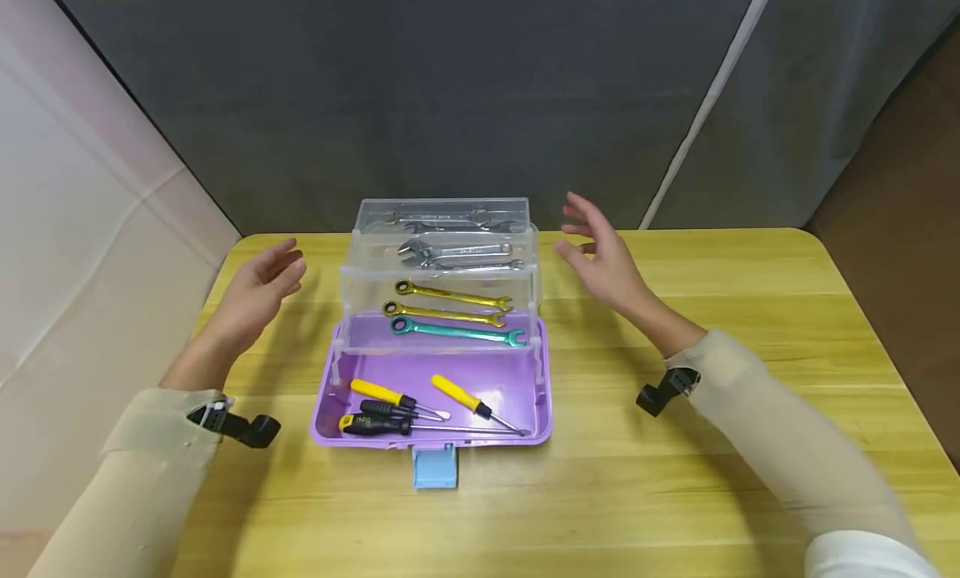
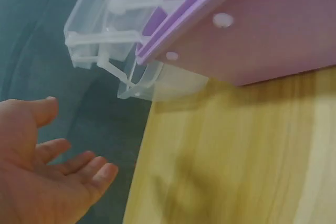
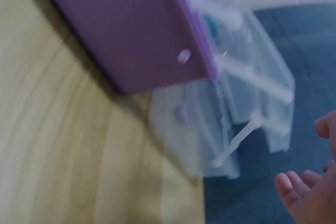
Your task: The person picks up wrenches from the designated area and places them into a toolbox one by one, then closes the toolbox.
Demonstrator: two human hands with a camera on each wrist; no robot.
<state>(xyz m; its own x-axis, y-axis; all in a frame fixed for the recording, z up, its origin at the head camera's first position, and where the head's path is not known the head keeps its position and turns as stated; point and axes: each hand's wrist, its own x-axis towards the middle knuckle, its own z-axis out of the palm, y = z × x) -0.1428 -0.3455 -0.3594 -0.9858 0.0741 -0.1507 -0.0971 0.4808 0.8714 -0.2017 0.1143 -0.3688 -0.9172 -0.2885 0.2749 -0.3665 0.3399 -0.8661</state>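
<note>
Between the hands stands a purple toolbox (image 1: 442, 370), its clear plastic trays (image 1: 360, 286) swung up at the back. In the trays lie two gold wrenches (image 1: 450, 315), a green wrench (image 1: 457, 332) and several silver wrenches (image 1: 465, 251). The purple bottom holds several screwdrivers, among them a yellow-handled screwdriver (image 1: 457, 392) and a long black-and-yellow screwdriver (image 1: 375, 425). My left hand (image 1: 258, 295) hovers left of the trays, fingers loosely bent and nothing held. On the other side my right hand (image 1: 600, 257) is raised, thumb apart from the fingers, also holding nothing.
A light blue latch (image 1: 435, 467) hangs from the box's front edge onto the wooden table (image 1: 675, 511). Behind the table's back edge is a dark grey curtain (image 1: 420, 87). A white cloth (image 1: 90, 186) hangs at the left.
</note>
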